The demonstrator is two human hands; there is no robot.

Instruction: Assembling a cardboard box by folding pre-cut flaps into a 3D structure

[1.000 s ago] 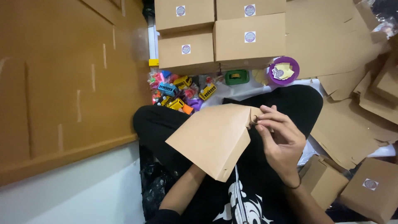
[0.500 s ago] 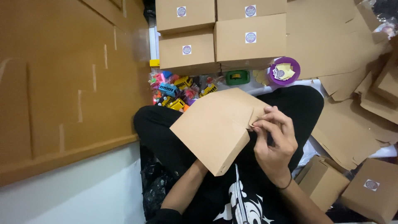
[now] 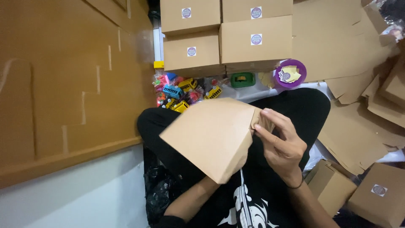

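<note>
Half-folded cardboard box (image 3: 211,135) sits above the lap, tilted, one broad plain face toward the camera. Step in hand, as I read it: closing or tucking the small end flap (image 3: 260,120) at the box's right edge.

Right hand (image 3: 280,143) is on that flap: fingers curled round it, thumb and fingertips pinching the flap edge against the box corner. Closed on the box, not just resting there.

Left hand is hidden behind the panel; only the forearm shows, running up from below to the underside. Presumably it supports the box, but I can't tell its grip.

Next move likely needs the flap bent fully over and pushed into its slot, with the hidden hand holding the body square so the panel doesn't buckle. The slot itself isn't visible from here.

Around it:
- Pile of small toy buses and cars (image 3: 181,90), yellow, blue and pink, on the floor just beyond the knees.
- Green tape dispenser (image 3: 242,79) beside the toys.
- Purple bowl (image 3: 292,67) holding round stickers, near the right knee.
- Stack of closed boxes (image 3: 223,36) with round stickers behind those.
- Flat cardboard blanks (image 3: 337,38) spread on the right; more finished boxes (image 3: 375,198) at lower right.
</note>
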